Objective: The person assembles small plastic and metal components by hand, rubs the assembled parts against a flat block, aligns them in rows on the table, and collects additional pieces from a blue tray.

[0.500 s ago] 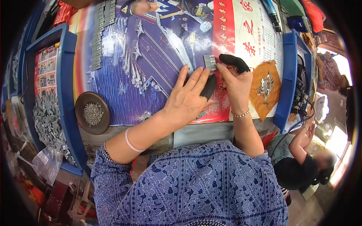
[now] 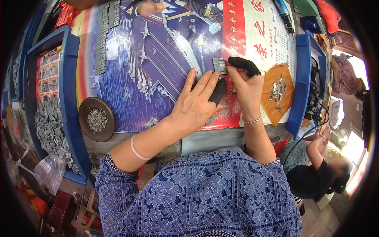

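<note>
A short row of small grey rectangular pieces (image 2: 219,65) lies on the poster-covered table in front of me. My left hand (image 2: 192,103) lies flat with its fingers stretched out, the tips at the near edge of the row; a black cover is on its thumb. My right hand (image 2: 249,87) is at the row's right side, its thumb against the edge. A black cover sheathes its raised index finger, bent above the row. The other right fingers are curled under, and what they hold, if anything, is hidden. Part of another grey piece (image 2: 211,120) shows below my left hand.
Long rows of grey pieces (image 2: 101,51) lie at the far left. A brown dish (image 2: 83,118) of tiny metal parts and a blue bin (image 2: 74,91) with grey pieces stand left. To the right are orange paper (image 2: 272,106) with metal bits, another blue bin (image 2: 299,87) and a person (image 2: 312,177).
Both hands stay almost still at the row of grey pieces. At the right, the other person's arms have shifted slightly.
</note>
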`<control>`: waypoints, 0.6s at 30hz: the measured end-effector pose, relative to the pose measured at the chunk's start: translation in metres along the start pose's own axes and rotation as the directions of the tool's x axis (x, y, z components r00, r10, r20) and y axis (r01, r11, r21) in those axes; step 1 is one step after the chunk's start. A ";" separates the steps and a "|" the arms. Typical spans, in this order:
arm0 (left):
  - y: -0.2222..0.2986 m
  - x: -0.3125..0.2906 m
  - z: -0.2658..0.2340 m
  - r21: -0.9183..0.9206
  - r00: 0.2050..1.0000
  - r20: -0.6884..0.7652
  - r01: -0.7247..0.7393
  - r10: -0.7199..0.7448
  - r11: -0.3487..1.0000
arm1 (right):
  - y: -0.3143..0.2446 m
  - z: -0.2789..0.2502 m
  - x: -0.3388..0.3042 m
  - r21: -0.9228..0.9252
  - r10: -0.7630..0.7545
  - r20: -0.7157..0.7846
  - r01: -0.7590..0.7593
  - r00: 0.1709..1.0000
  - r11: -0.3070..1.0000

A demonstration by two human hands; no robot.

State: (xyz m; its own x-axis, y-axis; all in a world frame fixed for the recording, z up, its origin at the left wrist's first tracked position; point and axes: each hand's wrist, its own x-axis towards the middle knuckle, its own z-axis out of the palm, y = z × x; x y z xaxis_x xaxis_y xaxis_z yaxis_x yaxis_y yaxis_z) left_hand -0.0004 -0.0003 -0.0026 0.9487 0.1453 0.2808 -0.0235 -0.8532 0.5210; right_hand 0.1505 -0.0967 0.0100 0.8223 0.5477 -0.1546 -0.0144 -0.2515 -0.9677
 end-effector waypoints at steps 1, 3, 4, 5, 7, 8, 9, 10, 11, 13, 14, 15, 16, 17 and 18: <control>0.001 0.001 -0.003 -0.015 1.000 0.020 0.015 -0.015 1.000 | -0.004 -0.002 0.000 0.002 0.035 -0.012 -0.035 0.999 0.999; 0.002 0.001 -0.005 -0.029 0.999 0.042 0.029 -0.028 0.999 | -0.006 -0.007 -0.002 0.003 0.067 -0.040 -0.067 0.997 0.998; 0.002 0.001 -0.004 -0.032 0.999 0.038 0.028 -0.027 0.999 | -0.005 -0.011 -0.003 0.005 0.068 -0.043 -0.068 0.997 0.998; 0.002 0.001 -0.004 -0.034 0.999 0.034 0.027 -0.026 0.999 | -0.003 -0.017 -0.004 -0.036 0.041 -0.014 -0.042 0.999 0.998; 0.002 0.001 -0.002 -0.037 1.000 0.015 0.028 -0.027 0.999 | -0.004 -0.023 -0.009 -0.072 0.015 0.006 -0.015 1.000 0.997; 0.002 0.001 -0.002 -0.040 0.999 -0.007 0.033 -0.033 0.999 | -0.005 -0.025 -0.011 -0.111 -0.005 0.036 0.009 0.999 0.994; 0.002 0.001 -0.001 -0.041 1.000 -0.002 0.020 -0.020 0.999 | -0.006 -0.028 -0.014 -0.149 -0.023 0.061 0.032 0.998 0.988; 0.001 0.002 -0.001 -0.049 1.000 -0.011 0.017 -0.018 0.999 | -0.003 -0.030 -0.015 -0.146 -0.025 0.047 0.031 0.999 0.989; 0.000 0.002 -0.002 -0.057 1.000 -0.020 0.014 -0.015 0.998 | 0.002 -0.032 -0.016 -0.167 -0.027 0.058 0.036 0.998 0.985; 0.000 0.002 -0.002 -0.042 1.000 0.002 0.009 -0.009 0.999 | 0.001 -0.030 -0.018 -0.133 -0.012 0.067 0.021 0.998 0.991; -0.001 0.002 -0.003 -0.026 1.000 0.018 0.016 -0.016 1.000 | -0.001 -0.030 -0.017 -0.129 -0.014 0.055 0.021 0.998 0.991; -0.001 0.001 -0.002 -0.030 1.000 0.011 0.021 -0.021 0.999 | -0.002 -0.031 -0.014 -0.241 -0.086 0.087 0.104 0.993 0.965; -0.001 0.001 -0.002 -0.027 1.000 0.014 0.015 -0.014 1.000 | -0.004 -0.031 -0.011 -0.347 -0.152 0.128 0.188 0.980 0.919; 0.000 0.002 -0.003 -0.020 1.000 0.016 0.013 -0.013 1.000 | -0.004 -0.027 -0.006 -0.374 -0.244 0.086 0.259 0.966 0.890; 0.000 0.002 -0.003 -0.012 1.000 0.017 0.014 -0.014 1.000 | -0.007 -0.027 -0.001 -0.371 -0.245 0.083 0.258 0.966 0.892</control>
State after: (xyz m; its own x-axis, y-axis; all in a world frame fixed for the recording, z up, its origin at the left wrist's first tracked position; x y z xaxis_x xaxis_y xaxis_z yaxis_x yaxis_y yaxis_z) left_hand 0.0003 0.0018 0.0005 0.9542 0.1482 0.2597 -0.0144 -0.8449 0.5348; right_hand 0.1649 -0.1175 0.0223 0.7504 0.6571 0.0711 0.4105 -0.3791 -0.8293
